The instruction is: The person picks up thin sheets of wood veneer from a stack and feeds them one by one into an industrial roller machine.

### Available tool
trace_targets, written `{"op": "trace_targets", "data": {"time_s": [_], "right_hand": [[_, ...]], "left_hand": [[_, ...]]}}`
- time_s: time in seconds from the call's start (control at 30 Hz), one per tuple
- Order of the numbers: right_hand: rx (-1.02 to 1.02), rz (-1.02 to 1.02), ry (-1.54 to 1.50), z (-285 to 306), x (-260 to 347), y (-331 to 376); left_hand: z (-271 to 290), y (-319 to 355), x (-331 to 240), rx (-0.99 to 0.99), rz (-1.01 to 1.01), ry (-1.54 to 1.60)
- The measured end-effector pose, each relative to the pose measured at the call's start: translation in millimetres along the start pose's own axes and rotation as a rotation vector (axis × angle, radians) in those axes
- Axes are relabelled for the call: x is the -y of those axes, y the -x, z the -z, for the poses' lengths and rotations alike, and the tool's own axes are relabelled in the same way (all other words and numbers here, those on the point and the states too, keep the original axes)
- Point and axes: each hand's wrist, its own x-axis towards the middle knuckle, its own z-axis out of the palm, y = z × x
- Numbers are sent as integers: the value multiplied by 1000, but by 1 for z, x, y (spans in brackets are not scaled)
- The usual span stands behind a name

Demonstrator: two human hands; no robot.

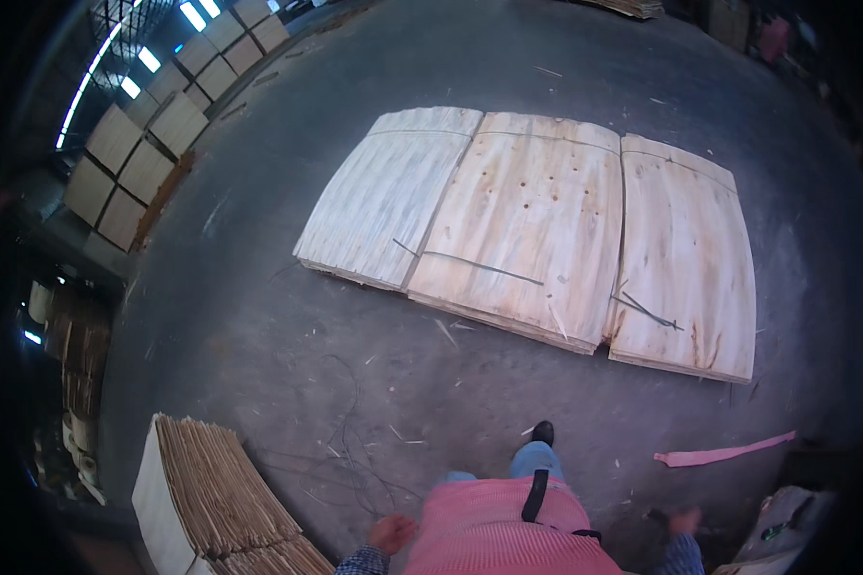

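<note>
My left hand [391, 534] hangs low beside the pink knitted garment [494, 522] at my front. Its fingers are loosely bent and somewhat apart, with nothing visible in them. It is nearest to a stack of thin wood veneer sheets [222, 484] at the lower left, without touching it. At the lower right, my right hand [684, 520] is blurred and looks closed. A small dark thing [657, 516] shows at its fingers, too smeared to name. Ahead on the floor lie three low veneer stacks: a pale one [388, 196], a knotty middle one [523, 225] and a right one [686, 259].
Loose dark straps [484, 267] lie across the flat stacks. Tangled thin cord [350, 450] and wood splinters litter the grey floor [259, 364]. A pink strip [724, 450] lies at right. Tall bundles of boards [147, 171] stand far left; more sheets [79, 335] are nearer.
</note>
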Motion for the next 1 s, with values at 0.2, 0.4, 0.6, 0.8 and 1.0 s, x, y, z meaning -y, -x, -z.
{"op": "trace_targets", "data": {"time_s": [0.2,0.4,0.6,0.8,1.0], "right_hand": [[450,779,315,-209,477,52],[509,521,-162,-261,627,99],[575,133,245,-370,517,107],[840,285,708,-501,538,111],[981,712,1049,-720,599,20]], "left_hand": [[-43,-17,-119,116,-130,34],[-26,-75,-274,129,-177,177],[-14,-127,-444,83,-221,137],[-47,-161,-597,106,-218,74],[-83,-249,-708,30,-130,149]]}}
